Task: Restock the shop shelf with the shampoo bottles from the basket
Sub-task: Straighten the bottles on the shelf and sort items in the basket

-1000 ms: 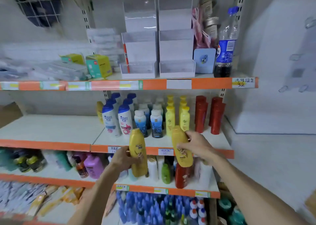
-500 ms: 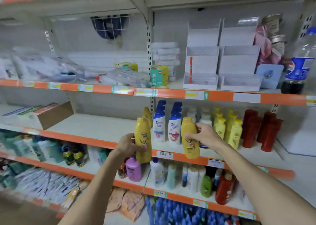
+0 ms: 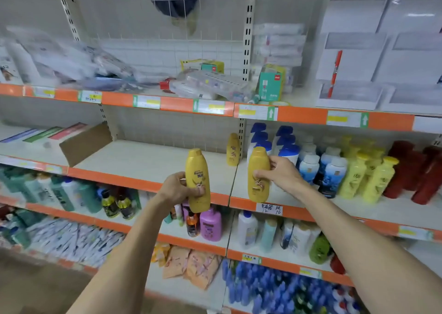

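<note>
My left hand (image 3: pixel 179 190) grips a yellow shampoo bottle (image 3: pixel 198 178) upright in front of the middle shelf's (image 3: pixel 153 163) orange edge. My right hand (image 3: pixel 281 174) holds a second yellow shampoo bottle (image 3: pixel 257 170) upright over the front of the right shelf section, just left of the blue-capped white bottles (image 3: pixel 284 144). A third yellow bottle (image 3: pixel 232 149) stands further back on the shelf by the upright post. The basket is out of view.
Right of my right hand stand rows of white-and-blue bottles (image 3: pixel 331 170), light yellow bottles (image 3: pixel 373 177) and red bottles (image 3: pixel 421 172). A cardboard box (image 3: pixel 83 144) lies at the left of the middle shelf. Shelves above and below hold packets and more bottles.
Both hands have carried their yellow bottles up and closer to the middle shelf. The view has swung left, and the right bottle now hangs over the shelf's front.
</note>
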Available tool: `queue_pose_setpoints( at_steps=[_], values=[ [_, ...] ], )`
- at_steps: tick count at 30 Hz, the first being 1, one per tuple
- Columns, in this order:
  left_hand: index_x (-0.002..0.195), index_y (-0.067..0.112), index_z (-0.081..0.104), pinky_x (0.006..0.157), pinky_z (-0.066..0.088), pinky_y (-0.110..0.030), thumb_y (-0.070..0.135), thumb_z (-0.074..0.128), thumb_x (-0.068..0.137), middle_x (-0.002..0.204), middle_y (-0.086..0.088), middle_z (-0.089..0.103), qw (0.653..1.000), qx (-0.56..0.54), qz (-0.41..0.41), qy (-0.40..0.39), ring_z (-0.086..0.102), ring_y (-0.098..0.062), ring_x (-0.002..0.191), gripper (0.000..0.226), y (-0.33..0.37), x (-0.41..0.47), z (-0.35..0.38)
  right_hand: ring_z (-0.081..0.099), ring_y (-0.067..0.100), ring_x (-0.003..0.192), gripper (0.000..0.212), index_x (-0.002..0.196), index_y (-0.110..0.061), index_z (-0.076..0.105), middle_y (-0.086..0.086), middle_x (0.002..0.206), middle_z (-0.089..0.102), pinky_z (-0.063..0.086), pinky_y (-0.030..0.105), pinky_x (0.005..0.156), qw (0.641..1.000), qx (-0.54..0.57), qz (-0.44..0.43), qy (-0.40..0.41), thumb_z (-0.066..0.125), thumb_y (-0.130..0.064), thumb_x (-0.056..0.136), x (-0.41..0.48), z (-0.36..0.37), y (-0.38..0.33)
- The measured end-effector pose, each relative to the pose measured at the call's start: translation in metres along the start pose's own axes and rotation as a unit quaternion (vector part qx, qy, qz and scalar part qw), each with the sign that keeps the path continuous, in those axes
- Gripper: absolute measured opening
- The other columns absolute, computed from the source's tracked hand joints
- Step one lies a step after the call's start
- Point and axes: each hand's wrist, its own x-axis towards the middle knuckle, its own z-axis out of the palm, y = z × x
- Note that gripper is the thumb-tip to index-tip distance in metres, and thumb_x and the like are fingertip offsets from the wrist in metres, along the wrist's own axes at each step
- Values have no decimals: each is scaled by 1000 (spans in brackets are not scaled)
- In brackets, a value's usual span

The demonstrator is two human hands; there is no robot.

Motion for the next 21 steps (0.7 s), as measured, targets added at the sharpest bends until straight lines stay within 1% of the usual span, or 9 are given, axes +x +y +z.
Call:
queue_pose_setpoints(
  at_steps=[2, 4, 6, 9, 12, 14, 15, 17, 21],
  values=[
    [111, 4, 61, 68, 59, -26, 7, 81, 72, 101, -10, 71, 1000, 17, 1, -6, 70, -20, 87, 44, -1, 24, -3, 68, 16, 99, 39, 105, -29, 65, -3, 106, 73, 54, 44, 94, 1000, 5, 6, 6, 85, -32, 71, 19, 10, 5],
    [114, 3, 61, 82, 58, -38, 8, 82, 70, 105, -12, 71, 1000, 28, -2, -15, 70, -25, 93, 49, -4, 53, -7, 68, 16, 99, 39, 107, -25, 65, -2, 107, 72, 55, 43, 93, 1000, 9, 10, 11, 85, -30, 73, 37, 21, 11],
    [114, 3, 61, 89, 56, -43, 8, 83, 70, 106, -13, 71, 999, 35, -6, -16, 69, -26, 95, 49, -8, 80, -12, 68, 16, 99, 38, 109, -22, 66, -2, 107, 72, 56, 41, 90, 999, 23, 22, 13, 84, -25, 75, 56, 31, 18],
    [114, 3, 60, 86, 56, -40, 8, 82, 71, 107, -13, 70, 999, 49, -4, -16, 69, -27, 95, 49, -10, 114, -18, 68, 16, 88, 35, 106, -21, 64, -1, 104, 71, 57, 32, 68, 999, 26, 32, 18, 82, -23, 77, 84, 46, 20],
    [116, 2, 60, 83, 56, -38, 6, 81, 71, 108, -14, 70, 999, 36, -16, -21, 69, -28, 96, 49, -12, 140, -27, 62, 14, 72, 35, 107, -19, 64, 2, 102, 70, 44, 21, 45, 999, 9, 27, 16, 81, -24, 77, 111, 59, 13],
    [115, 2, 60, 84, 56, -38, 5, 81, 71, 107, -15, 69, 999, 32, -25, -25, 68, -28, 96, 49, -14, 156, -32, 67, 18, 79, 41, 115, -19, 62, 2, 106, 70, 52, 28, 49, 1000, 6, 24, 19, 80, -23, 78, 126, 69, 8],
    [115, 2, 60, 86, 56, -40, 5, 82, 70, 108, -15, 69, 999, 31, -26, -26, 68, -29, 96, 50, -15, 165, -35, 70, 22, 84, 44, 118, -19, 62, 2, 108, 70, 59, 37, 57, 1000, 10, 22, 19, 80, -21, 78, 133, 75, 7],
    [116, 2, 60, 88, 55, -41, 6, 82, 70, 108, -15, 69, 999, 32, -28, -31, 68, -29, 97, 51, -18, 183, -38, 73, 26, 85, 45, 119, -19, 61, 4, 111, 70, 61, 48, 68, 999, 17, 30, 21, 80, -21, 78, 147, 89, 10],
    [116, 3, 60, 87, 55, -39, 5, 82, 69, 107, -13, 69, 997, 39, -37, -54, 68, -28, 97, 51, -26, 211, -47, 73, 28, 76, 42, 119, -14, 59, 8, 111, 67, 62, 47, 71, 996, 41, 72, 43, 77, -17, 81, 168, 114, 19]
  ],
)
